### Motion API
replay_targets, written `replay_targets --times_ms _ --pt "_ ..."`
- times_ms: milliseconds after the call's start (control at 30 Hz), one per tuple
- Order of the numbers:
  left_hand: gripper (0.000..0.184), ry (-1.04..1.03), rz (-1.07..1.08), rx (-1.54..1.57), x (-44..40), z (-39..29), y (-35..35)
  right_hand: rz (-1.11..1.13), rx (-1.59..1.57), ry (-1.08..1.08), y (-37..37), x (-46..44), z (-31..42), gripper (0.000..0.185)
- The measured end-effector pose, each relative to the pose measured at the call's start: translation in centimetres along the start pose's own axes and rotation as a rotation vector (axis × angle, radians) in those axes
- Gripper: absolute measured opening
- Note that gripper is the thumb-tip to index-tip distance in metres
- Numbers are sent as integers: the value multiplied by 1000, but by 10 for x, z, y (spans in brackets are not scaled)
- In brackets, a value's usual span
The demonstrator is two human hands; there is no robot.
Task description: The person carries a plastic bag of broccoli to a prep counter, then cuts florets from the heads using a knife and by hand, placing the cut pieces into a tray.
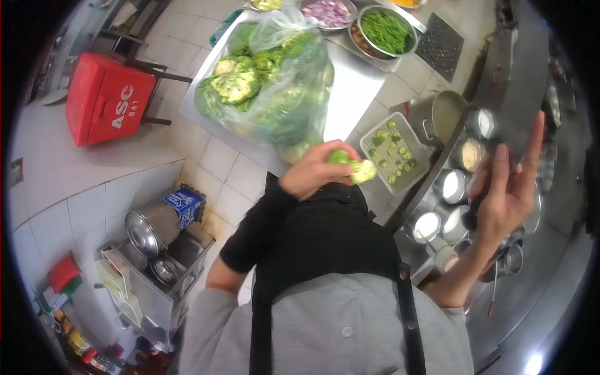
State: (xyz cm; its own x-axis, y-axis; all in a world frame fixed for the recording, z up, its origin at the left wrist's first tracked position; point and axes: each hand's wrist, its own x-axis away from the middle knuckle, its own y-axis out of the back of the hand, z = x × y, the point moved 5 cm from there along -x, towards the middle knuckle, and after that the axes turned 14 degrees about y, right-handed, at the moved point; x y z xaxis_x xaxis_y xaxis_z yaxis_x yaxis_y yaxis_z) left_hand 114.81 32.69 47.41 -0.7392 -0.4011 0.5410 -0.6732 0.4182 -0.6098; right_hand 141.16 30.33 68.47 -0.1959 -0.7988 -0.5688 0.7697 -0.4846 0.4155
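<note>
My left hand [315, 170] is closed around a piece of broccoli [362, 171], pale yellow-green at the end that sticks out past the fingers. Just beyond this hand, on a metal table [356, 84], lies a clear plastic bag [290, 103] of broccoli, with a pale cut head [235, 79] showing at its mouth. My right hand [509, 203] is raised at the right with its fingers stretched out, over a counter of containers; I see nothing in it. A light rectangular basket [420, 153] with cut green florets [394, 150] stands between the two hands.
A large metal pot [447, 115] stands behind the basket. Several round containers [453, 186] line the counter at right. Bowls of chopped purple onion [328, 12] and green beans [384, 31] sit at the back. A red box [106, 100] and a metal trolley [150, 297] are at left.
</note>
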Motion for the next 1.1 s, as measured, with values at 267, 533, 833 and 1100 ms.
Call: replay_targets --times_ms 267,533,833,1100 --pt "31 527 -351 117 -248 169 -7 -51 146 -227 45 76 -4 67" --pt "75 505 -194 -717 -283 198 -27 38 175 -414 35 124 -22 66" --pt "26 -294 -92 -456 19 -70 10 135 -100 -506 -54 99 -51 65" --pt "43 -649 -1156 -946 67 -150 297 441 -109 -278 -140 53 -46 58"
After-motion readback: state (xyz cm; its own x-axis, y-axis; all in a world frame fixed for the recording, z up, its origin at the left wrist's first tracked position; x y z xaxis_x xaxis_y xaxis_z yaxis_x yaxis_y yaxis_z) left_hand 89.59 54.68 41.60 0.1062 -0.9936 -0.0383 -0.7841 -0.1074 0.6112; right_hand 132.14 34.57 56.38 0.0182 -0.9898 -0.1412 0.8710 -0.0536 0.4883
